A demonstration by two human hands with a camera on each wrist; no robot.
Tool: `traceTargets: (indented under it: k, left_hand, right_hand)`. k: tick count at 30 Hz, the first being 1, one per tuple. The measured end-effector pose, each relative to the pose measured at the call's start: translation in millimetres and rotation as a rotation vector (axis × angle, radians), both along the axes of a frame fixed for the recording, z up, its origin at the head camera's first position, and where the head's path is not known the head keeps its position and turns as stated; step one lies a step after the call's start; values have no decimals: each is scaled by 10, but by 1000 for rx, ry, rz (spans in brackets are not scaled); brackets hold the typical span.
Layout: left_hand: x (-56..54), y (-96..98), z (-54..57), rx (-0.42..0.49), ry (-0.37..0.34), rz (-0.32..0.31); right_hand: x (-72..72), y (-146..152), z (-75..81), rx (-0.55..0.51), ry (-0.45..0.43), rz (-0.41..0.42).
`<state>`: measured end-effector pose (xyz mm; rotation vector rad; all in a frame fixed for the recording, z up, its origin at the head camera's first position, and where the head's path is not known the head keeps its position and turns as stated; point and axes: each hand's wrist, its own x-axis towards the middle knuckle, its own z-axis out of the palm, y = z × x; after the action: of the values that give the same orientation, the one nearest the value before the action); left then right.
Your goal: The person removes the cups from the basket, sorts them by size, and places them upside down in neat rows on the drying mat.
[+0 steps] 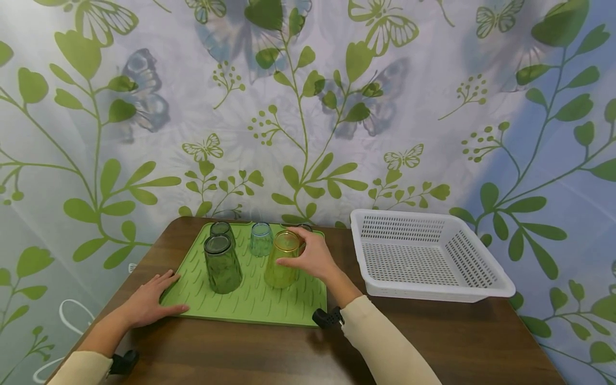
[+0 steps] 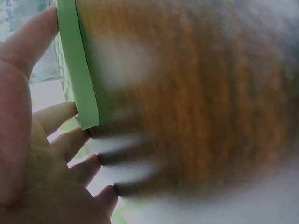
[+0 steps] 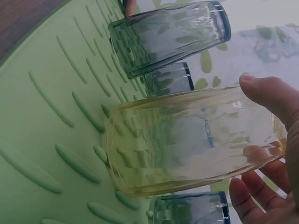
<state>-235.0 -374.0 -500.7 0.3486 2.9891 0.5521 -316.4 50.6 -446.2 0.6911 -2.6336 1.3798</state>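
Note:
An amber-yellow drinking glass stands upside down on a green drying mat. My right hand grips its upper end, the thumb on one side and fingers on the other in the right wrist view. My left hand rests at the mat's front left corner, fingers spread, thumb along the front edge. Left of the yellow glass is a tall grey glass, with a shorter grey glass behind it. A small blue glass stands farther back. Another dark glass is partly hidden behind my right hand.
A white perforated plastic basket sits on the brown wooden table, right of the mat. Behind the table hangs a curtain printed with leaves and butterflies. A white cable loops at the left.

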Motion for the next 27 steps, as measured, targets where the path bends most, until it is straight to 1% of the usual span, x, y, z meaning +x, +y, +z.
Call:
traceTargets:
  k: [8,12,18,27]
  left_hand:
    - [4,5,-1,0,4,-2]
    - [6,11,1,-3,8,-3]
    - [1,17,5,-8,4,5]
    - [-4,2,-14,-9,11,4]
  right_hand:
    - [6,-9,14,30,10,-3]
    - [1,-15,3,53,3,1]
    - [-3,-21,-16,71,-14,-19]
    - [60,-60,20,66,-20,7]
